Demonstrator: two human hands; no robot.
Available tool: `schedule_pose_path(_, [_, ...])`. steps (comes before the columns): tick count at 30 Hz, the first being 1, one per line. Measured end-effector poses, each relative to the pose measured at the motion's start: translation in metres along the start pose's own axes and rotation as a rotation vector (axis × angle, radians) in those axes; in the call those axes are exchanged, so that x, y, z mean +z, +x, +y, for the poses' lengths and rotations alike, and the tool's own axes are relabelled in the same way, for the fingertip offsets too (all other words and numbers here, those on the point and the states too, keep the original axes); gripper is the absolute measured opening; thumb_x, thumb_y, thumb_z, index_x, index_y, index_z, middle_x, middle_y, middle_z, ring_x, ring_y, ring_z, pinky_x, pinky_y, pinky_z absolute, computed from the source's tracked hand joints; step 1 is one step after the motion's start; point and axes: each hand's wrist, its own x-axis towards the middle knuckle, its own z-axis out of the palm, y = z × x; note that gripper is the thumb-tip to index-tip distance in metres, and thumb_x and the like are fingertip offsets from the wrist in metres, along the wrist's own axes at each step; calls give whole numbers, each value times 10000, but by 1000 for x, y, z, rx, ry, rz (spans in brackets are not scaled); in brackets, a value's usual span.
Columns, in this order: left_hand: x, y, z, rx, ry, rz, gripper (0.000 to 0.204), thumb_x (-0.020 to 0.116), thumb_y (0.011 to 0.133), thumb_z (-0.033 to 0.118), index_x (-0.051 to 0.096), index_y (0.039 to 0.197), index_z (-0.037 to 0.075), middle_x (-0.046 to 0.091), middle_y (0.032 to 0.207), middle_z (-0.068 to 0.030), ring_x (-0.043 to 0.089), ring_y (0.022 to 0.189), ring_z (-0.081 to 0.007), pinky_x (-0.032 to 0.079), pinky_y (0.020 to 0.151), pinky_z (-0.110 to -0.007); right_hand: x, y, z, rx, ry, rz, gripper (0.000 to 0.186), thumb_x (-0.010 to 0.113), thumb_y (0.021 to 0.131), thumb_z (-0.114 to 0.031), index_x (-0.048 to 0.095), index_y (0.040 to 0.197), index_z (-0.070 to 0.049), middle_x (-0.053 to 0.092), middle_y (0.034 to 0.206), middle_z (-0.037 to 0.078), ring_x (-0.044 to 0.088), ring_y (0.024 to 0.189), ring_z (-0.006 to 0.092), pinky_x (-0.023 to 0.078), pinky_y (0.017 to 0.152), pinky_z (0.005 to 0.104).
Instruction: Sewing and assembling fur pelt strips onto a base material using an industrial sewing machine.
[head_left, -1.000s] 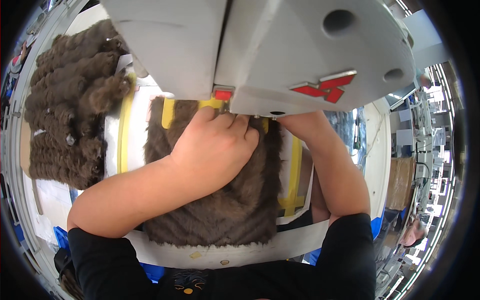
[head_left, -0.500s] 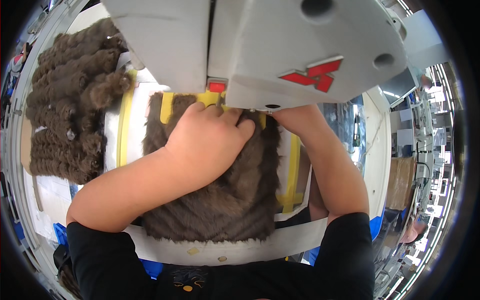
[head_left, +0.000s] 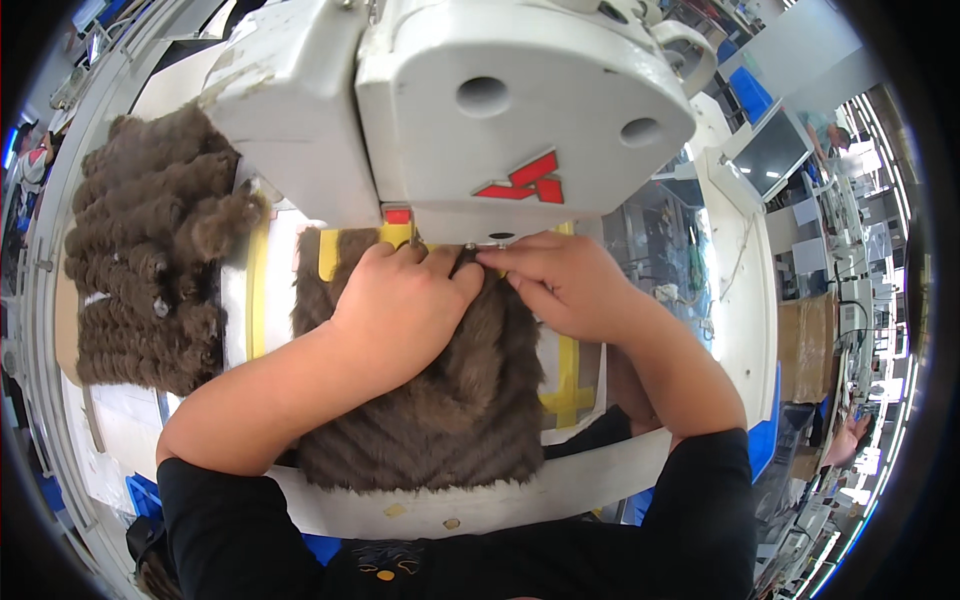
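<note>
A brown fur piece point(head_left: 425, 430) lies under the white sewing machine head point(head_left: 530, 110), its near edge reaching the front rim of the work surface. My left hand point(head_left: 400, 310) rests on the far part of the fur with its fingers curled down, gripping it close to the needle area. From the right, my right hand point(head_left: 570, 285) pinches the fur between thumb and fingers, its fingertips almost meeting those of my left hand. The fingertips and the needle are partly hidden by the machine head and my knuckles.
Several rolled brown fur pieces point(head_left: 150, 250) are stacked at the left. Yellow tape point(head_left: 258, 290) marks the white work surface around the fur. A dark screen point(head_left: 770, 150) stands at the far right, with a cardboard box point(head_left: 808, 350) beyond the table edge.
My right hand has come out from behind the machine head and now pinches the fur beside my left hand. The view has shifted, showing more of the machine. My left hand keeps its grip.
</note>
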Motion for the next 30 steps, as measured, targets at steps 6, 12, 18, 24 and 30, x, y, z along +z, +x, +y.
schedule_pose_path(6, [0, 2, -2, 17, 0, -23, 158, 667, 769, 144, 660, 922, 105, 666, 920, -41, 677, 766, -196, 487, 659, -340, 7, 1, -3, -88, -139, 49, 402, 610, 858, -42, 734, 1231, -125, 747, 1148, 63, 725, 935, 292, 593, 776, 391])
schedule_pose_path(12, [-4, 4, -1, -41, -8, -125, 254, 628, 774, 117, 696, 1015, 73, 723, 1186, -82, 703, 934, -240, 533, 775, -381, 7, 6, -12, -29, -294, -24, 236, 578, 888, -92, 707, 1086, -103, 710, 1130, 15, 717, 914, 245, 588, 689, 393])
schedule_pose_path(18, [-6, 1, 2, -8, 28, -111, 286, 629, 767, 123, 716, 1034, 74, 724, 1187, -73, 691, 892, -227, 521, 733, -366, 9, 7, -13, -85, -394, -79, 172, 587, 869, -87, 682, 1013, -75, 681, 1078, 18, 706, 913, 236, 585, 671, 388])
schedule_pose_path(24, [-4, 2, 0, 9, 22, -109, 262, 636, 755, 123, 715, 1001, 77, 726, 1160, -56, 677, 813, -198, 508, 669, -344, 9, 8, -13, -52, -374, -105, 133, 602, 856, -80, 661, 974, -67, 661, 1103, 21, 703, 898, 232, 583, 662, 382])
schedule_pose_path(30, [-5, 3, -2, -1, 40, -106, 259, 635, 757, 119, 713, 1000, 76, 727, 1141, -52, 680, 794, -199, 517, 675, -347, 12, 10, -10, -86, -366, -52, 146, 598, 853, -76, 665, 982, -65, 672, 1079, 27, 711, 887, 235, 583, 659, 388])
